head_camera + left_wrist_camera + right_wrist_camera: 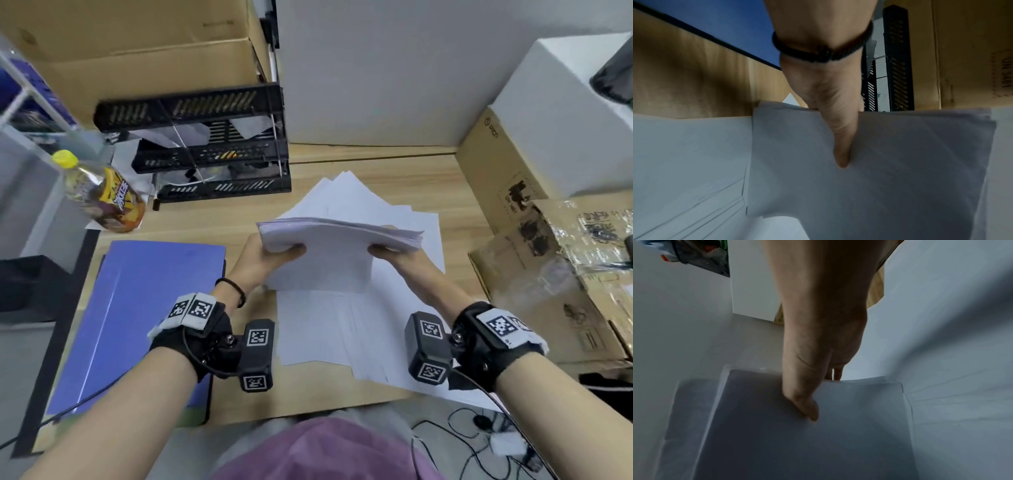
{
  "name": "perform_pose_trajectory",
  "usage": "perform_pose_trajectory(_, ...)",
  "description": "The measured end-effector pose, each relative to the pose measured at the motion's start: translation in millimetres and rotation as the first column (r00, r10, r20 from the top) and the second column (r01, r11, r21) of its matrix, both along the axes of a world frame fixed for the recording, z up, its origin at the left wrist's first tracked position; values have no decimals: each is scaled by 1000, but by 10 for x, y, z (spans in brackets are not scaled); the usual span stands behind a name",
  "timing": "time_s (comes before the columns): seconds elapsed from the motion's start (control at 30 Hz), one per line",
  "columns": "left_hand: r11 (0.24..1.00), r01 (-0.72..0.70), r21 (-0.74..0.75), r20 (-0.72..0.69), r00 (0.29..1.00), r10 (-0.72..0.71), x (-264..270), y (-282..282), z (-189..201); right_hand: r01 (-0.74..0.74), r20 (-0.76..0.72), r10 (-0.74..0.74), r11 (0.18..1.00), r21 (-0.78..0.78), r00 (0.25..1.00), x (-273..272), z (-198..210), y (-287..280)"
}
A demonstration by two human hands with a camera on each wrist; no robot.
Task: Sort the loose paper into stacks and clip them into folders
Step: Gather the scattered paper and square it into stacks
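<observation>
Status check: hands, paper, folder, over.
Left hand and right hand grip the paper stack, raised over loose sheets. Blue folder closed, left. Nothing blocking.

folder [144, 308] left of loose paper [342, 335]

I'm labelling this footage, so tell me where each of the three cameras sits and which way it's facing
Head: on the head, looking down at the desk; both forearms, left hand and right hand hold the stack.
Left wrist: under the left wrist, looking along the thumb on the stack.
Right wrist: under the right wrist, looking along the thumb on the stack.
Shared: all three show the stack; head and left wrist show the folder.
</observation>
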State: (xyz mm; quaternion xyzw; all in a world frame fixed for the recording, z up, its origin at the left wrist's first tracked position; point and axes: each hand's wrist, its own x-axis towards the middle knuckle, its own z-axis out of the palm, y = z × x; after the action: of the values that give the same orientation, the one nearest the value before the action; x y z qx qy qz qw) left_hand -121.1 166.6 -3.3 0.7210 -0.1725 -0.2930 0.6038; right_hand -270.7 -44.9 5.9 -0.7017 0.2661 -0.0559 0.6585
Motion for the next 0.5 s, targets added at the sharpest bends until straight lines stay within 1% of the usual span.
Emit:
perform_pose_trajectory(0.1, 999, -46, -8, 1, 999, 46, 1, -80, 74, 72, 37, -73, 997, 14, 997, 26, 8, 16)
perform_pose_trajectory(0.23, 986, -99, -134, -31, 995, 96, 96, -192, 337, 168, 167, -172, 985, 38, 971, 218, 281, -6)
perform_pose_trajectory(0.33, 972, -85, -219, -3, 996, 87, 194, -172, 455, 161, 231, -168, 986, 50, 958, 327, 451, -58)
perform_pose_trajectory(0.43, 978, -48, -205, 24, 998, 54, 221, -86, 361, 102, 167, -109, 994, 48, 980, 299, 367, -38)
perform_pose_trajectory(0.5, 984, -63, -166, 7, 998, 65, 197, -27, 243, 97, 108, -102, 994, 48, 989, 239, 227, -19)
